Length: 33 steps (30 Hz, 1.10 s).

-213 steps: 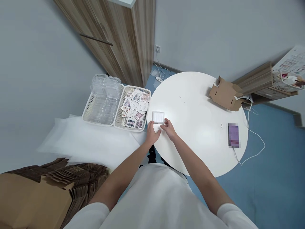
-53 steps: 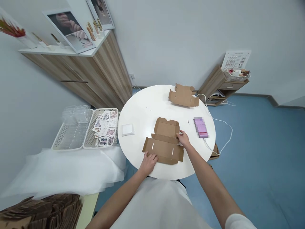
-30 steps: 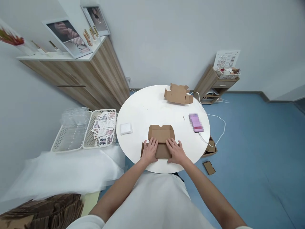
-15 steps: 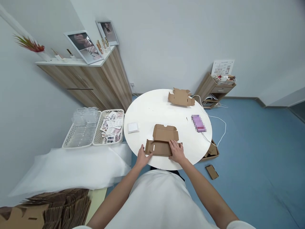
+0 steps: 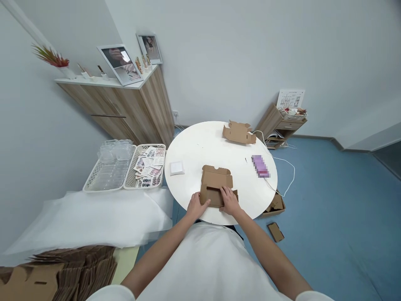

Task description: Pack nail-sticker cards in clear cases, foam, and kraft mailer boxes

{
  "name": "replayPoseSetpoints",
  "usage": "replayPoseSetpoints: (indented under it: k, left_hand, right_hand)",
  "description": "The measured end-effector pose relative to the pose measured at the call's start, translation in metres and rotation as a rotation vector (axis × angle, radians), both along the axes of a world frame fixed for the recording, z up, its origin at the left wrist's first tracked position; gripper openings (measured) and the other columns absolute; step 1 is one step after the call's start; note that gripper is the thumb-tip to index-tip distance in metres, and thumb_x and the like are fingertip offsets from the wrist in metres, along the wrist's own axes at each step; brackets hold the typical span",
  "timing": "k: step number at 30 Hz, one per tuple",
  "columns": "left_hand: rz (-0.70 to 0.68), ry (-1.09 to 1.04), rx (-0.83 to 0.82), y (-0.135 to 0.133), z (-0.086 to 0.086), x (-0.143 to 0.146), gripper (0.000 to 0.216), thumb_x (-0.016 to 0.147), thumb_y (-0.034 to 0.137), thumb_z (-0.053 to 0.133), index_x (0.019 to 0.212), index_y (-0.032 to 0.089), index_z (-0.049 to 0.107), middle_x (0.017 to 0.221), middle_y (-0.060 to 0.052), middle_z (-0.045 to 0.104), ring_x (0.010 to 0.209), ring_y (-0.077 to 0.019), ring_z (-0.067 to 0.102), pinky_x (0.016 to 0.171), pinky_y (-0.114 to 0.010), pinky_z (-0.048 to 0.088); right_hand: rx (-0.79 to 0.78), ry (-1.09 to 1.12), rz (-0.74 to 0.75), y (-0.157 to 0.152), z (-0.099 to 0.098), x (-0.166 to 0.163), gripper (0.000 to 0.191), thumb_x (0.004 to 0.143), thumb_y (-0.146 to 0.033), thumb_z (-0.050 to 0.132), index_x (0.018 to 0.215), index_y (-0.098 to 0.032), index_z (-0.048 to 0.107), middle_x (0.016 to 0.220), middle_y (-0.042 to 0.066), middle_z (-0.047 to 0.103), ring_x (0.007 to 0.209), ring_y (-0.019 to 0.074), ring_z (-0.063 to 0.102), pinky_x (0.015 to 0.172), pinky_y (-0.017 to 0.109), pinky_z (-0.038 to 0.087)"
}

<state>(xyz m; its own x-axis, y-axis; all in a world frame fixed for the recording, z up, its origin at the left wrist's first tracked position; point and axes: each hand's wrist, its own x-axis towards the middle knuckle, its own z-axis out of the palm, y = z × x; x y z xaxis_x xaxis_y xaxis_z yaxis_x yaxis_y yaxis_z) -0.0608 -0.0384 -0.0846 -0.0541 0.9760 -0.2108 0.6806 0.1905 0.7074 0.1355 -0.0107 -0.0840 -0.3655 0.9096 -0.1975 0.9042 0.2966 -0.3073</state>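
A brown cardboard box (image 5: pixel 216 177), partly folded, lies at the near edge of the round white table (image 5: pixel 194 146), its lid standing open on the far side. At its left end, the side wall is folded up, and my left hand (image 5: pixel 196 206) grips that corner with the thumb along the front. My right hand (image 5: pixel 230 201) holds the right part of the box, fingers over the inside and thumb at the front wall. A flap at the right end still sticks outward beside my right hand. Part of the box's inside is hidden by my fingers.
Another part-folded box (image 5: pixel 239 133) lies at the table's far side. A white packet (image 5: pixel 177 168) is at left, a pixelated purple item (image 5: pixel 260 166) with a cable at right. Baskets (image 5: pixel 128 184), white sheets (image 5: pixel 103 217) and stacked flat cardboard (image 5: pixel 84 271) are left; a small box (image 5: pixel 275 232) lies on the floor.
The box's left end wall has been folded up, and my left hand has moved right with it. My right hand stays on the right part. The whole view has shifted slightly.
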Motion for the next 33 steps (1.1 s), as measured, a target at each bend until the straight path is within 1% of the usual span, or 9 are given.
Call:
replayPoseSetpoints:
  k: [3, 6, 10, 16, 19, 22, 25, 29, 33]
  left_hand:
    - [0.041, 0.033, -0.088, 0.009, 0.003, -0.003, 0.034, 0.082, 0.04, 0.037, 0.103, 0.015, 0.046, 0.1, -0.009, 0.058, 0.093, -0.0176, 0.055, 0.074, -0.028, 0.041]
    - [0.004, 0.112, -0.174, 0.017, 0.003, -0.008, 0.027, 0.082, 0.036, 0.037, 0.097, 0.016, 0.049, 0.093, -0.008, 0.062, 0.088, -0.0173, 0.057, 0.07, -0.026, 0.041]
    - [-0.113, 0.248, -0.218, 0.017, 0.0, -0.009, 0.024, 0.082, 0.03, 0.035, 0.095, 0.015, 0.05, 0.092, -0.01, 0.063, 0.087, -0.0199, 0.058, 0.068, -0.028, 0.04]
    - [-0.124, 0.394, -0.274, 0.019, 0.0, 0.002, 0.026, 0.082, 0.019, 0.03, 0.101, 0.012, 0.046, 0.09, -0.016, 0.062, 0.088, -0.0247, 0.058, 0.066, -0.032, 0.04]
    - [-0.138, 0.395, -0.267, 0.019, 0.004, 0.001, 0.028, 0.083, 0.023, 0.029, 0.102, 0.012, 0.046, 0.091, -0.016, 0.061, 0.089, -0.0262, 0.058, 0.068, -0.033, 0.04]
    - [-0.173, 0.37, -0.22, 0.013, 0.011, -0.008, 0.043, 0.083, 0.043, 0.03, 0.114, 0.013, 0.04, 0.1, -0.016, 0.059, 0.093, -0.0275, 0.056, 0.071, -0.035, 0.04]
    - [-0.23, 0.347, -0.113, 0.006, 0.02, -0.018, 0.08, 0.07, 0.06, 0.044, 0.131, 0.016, 0.017, 0.118, -0.016, 0.047, 0.103, -0.0282, 0.05, 0.077, -0.033, 0.039]
    - [-0.42, 0.334, -0.111, 0.012, 0.027, -0.023, 0.11, 0.048, 0.057, 0.066, 0.135, 0.025, 0.007, 0.117, -0.01, 0.044, 0.098, -0.027, 0.054, 0.078, -0.031, 0.04]
    - [-0.46, 0.315, -0.15, 0.024, 0.024, -0.021, 0.119, 0.039, 0.051, 0.073, 0.135, 0.026, 0.007, 0.111, -0.009, 0.046, 0.099, -0.0279, 0.052, 0.078, -0.031, 0.041]
  right_hand:
    - [-0.025, 0.016, 0.032, 0.002, 0.0, 0.003, 0.107, 0.047, -0.033, 0.073, 0.133, -0.023, 0.012, 0.137, 0.011, 0.021, 0.126, 0.0296, 0.017, 0.097, 0.043, 0.026]
    - [-0.051, 0.036, 0.095, 0.006, 0.001, 0.007, 0.113, 0.043, -0.04, 0.074, 0.134, -0.021, 0.01, 0.138, 0.012, 0.02, 0.127, 0.0309, 0.015, 0.1, 0.043, 0.021]
    - [-0.063, 0.041, 0.177, 0.009, 0.004, 0.013, 0.116, 0.044, -0.044, 0.072, 0.135, -0.018, 0.007, 0.139, 0.013, 0.018, 0.128, 0.0304, 0.012, 0.103, 0.042, 0.016]
    - [-0.032, 0.001, 0.181, 0.001, 0.005, 0.008, 0.112, 0.046, -0.042, 0.072, 0.135, -0.015, 0.009, 0.139, 0.014, 0.019, 0.128, 0.0302, 0.012, 0.104, 0.042, 0.016]
    - [-0.023, -0.004, 0.167, -0.002, 0.006, 0.006, 0.11, 0.047, -0.042, 0.072, 0.135, -0.016, 0.011, 0.139, 0.014, 0.019, 0.128, 0.0305, 0.012, 0.103, 0.042, 0.016]
    - [-0.021, -0.007, 0.174, -0.001, 0.006, 0.008, 0.108, 0.046, -0.041, 0.073, 0.135, -0.016, 0.015, 0.139, 0.013, 0.019, 0.128, 0.0305, 0.012, 0.103, 0.042, 0.016]
    - [-0.025, -0.003, 0.186, 0.0, 0.004, 0.012, 0.105, 0.047, -0.041, 0.072, 0.134, -0.017, 0.017, 0.14, 0.012, 0.018, 0.128, 0.0302, 0.012, 0.103, 0.041, 0.017]
    - [-0.022, 0.025, 0.203, -0.002, 0.003, 0.013, 0.1, 0.05, -0.041, 0.071, 0.133, -0.019, 0.02, 0.141, 0.012, 0.013, 0.128, 0.0308, 0.011, 0.102, 0.043, 0.018]
    - [0.014, 0.067, 0.238, -0.005, 0.006, 0.019, 0.1, 0.051, -0.049, 0.069, 0.133, -0.019, 0.021, 0.142, 0.012, 0.009, 0.129, 0.0319, 0.009, 0.102, 0.046, 0.016]
